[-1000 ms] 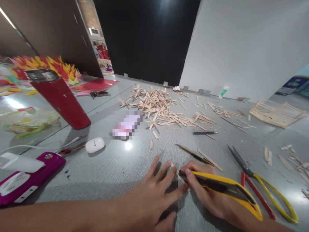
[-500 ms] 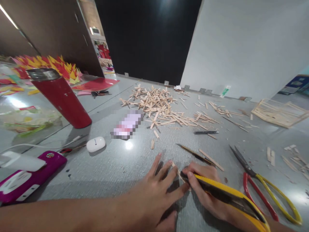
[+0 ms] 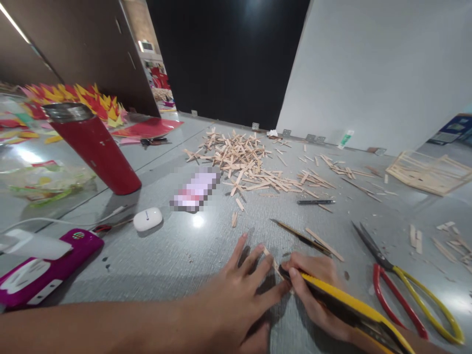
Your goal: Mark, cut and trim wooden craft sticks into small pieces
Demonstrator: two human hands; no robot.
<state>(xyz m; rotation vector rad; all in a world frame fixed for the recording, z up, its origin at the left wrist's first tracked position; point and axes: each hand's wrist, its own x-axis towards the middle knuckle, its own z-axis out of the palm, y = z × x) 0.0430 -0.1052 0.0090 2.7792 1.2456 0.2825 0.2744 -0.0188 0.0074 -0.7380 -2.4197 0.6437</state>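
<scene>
My left hand [image 3: 247,290] lies on the grey table with its fingers spread, the fingertips pressing a thin wooden stick [image 3: 276,268] against the surface. Closed around a yellow and black utility knife [image 3: 342,297], my right hand [image 3: 313,280] rests just to the right. The knife's black front end meets the stick beside my left fingers; its blade tip is hidden. Beyond my right hand lie a slim pointed tool [image 3: 300,237] and a loose wooden strip [image 3: 324,244]. Scissors [image 3: 387,265] with one red and one yellow handle lie open further right.
A heap of wooden sticks [image 3: 236,155] covers the table's middle back. Further left are a phone [image 3: 195,191], a white earbud case [image 3: 147,219], a red flask [image 3: 96,152] and a purple power strip [image 3: 73,246]. A black pen [image 3: 316,202] and a wooden frame [image 3: 424,174] lie to the right.
The utility knife and my right hand have shifted very slightly right and down along the stick. My left hand stays in place; the whole view has moved a little.
</scene>
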